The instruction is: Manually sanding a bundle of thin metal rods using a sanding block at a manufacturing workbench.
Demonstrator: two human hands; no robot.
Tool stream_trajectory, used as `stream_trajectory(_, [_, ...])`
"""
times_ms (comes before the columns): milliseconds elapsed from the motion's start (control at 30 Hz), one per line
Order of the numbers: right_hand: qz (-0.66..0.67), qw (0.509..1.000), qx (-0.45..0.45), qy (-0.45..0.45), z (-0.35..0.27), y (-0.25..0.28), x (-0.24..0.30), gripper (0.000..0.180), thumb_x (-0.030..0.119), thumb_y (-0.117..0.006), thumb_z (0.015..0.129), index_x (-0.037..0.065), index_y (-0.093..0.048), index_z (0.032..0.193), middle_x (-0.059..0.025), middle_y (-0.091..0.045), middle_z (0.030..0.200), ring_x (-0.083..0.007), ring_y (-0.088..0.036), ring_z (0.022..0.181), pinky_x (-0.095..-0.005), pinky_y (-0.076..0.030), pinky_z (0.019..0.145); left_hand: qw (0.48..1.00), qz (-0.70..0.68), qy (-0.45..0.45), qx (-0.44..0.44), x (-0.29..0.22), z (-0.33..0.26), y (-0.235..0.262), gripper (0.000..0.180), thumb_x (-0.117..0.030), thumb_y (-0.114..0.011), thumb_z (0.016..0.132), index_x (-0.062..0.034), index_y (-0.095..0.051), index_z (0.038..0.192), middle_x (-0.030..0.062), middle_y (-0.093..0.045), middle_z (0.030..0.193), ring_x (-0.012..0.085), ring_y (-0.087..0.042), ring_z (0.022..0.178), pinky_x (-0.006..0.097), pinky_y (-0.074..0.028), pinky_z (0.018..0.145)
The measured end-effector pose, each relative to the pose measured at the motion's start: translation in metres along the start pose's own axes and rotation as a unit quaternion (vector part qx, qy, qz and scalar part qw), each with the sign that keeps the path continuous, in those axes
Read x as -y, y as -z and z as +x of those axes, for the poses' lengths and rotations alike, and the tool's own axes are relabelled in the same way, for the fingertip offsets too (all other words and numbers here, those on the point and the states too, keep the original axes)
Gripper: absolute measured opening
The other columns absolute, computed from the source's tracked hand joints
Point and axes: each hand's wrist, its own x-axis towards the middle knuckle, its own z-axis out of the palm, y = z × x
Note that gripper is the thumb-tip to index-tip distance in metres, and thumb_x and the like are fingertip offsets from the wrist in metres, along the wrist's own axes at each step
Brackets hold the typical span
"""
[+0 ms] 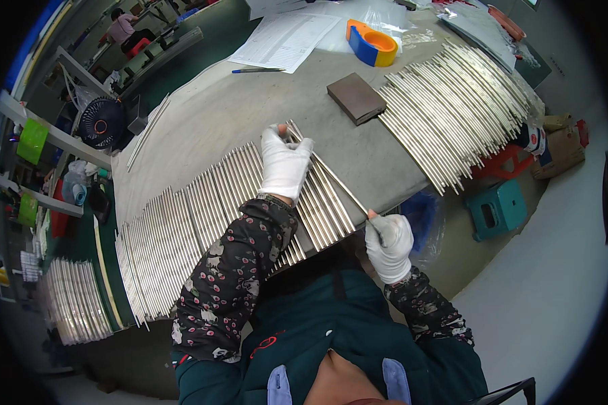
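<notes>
Rod [338, 181] clamped in both hands, left hand [285, 164] over rows, right hand [389, 244] past table edge [412, 192].

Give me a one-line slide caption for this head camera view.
Gloved left hand and right hand hold one thin metal rod over rows of rods on a grey table.

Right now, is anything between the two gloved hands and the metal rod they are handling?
Nothing visible is. The left hand grips one end of the thin metal rod and the right hand pinches the other end. The rod passes over the row of rods laid on the table.
</notes>
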Motion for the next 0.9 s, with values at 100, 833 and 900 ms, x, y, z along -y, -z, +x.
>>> stream_trajectory(100, [0.011,1.000,-0.011,-0.020,-0.001,-0.003,0.003,0.030,-0.007,-0.072,0.072,0.008,-0.061,0.095,-0.0038,-0.056,0.074,-0.0235,-0.053,0.062,-0.0343,-0.043,0.055,0.995,-0.087,0.053,-0.017,-0.003,-0.002,-0.001,0.055,-0.008,-0.064,0.086,0.0020,-0.031,0.128,0.0084,-0.056,0.097,0.0123,-0.060,0.066,0.026,-0.054,0.060])
stream_trajectory(833, [0.028,0.996,0.056,0.065,0.034,0.018,-0.021,0.033,0.008,-0.073,0.070,0.007,-0.058,0.099,-0.0013,-0.057,0.073,-0.0211,-0.052,0.059,-0.0342,-0.041,0.055,0.949,-0.235,0.094,0.187,0.004,-0.001,0.003,0.021,-0.014,-0.060,0.093,-0.0040,-0.048,0.107,0.0093,-0.064,0.086,0.0154,-0.064,0.071,0.021,-0.050,0.053])
stream_trajectory(900, [-0.036,0.995,0.045,0.076,0.068,0.014,-0.028,0.039,0.014,-0.072,0.068,0.004,-0.058,0.103,-0.0045,-0.060,0.084,-0.0222,-0.055,0.071,-0.0356,-0.045,0.063,0.949,-0.241,0.090,0.184,0.007,-0.002,0.004,0.019,-0.012,-0.058,0.094,-0.0034,-0.048,0.107,0.0101,-0.063,0.086,0.0168,-0.064,0.071,0.021,-0.050,0.053])
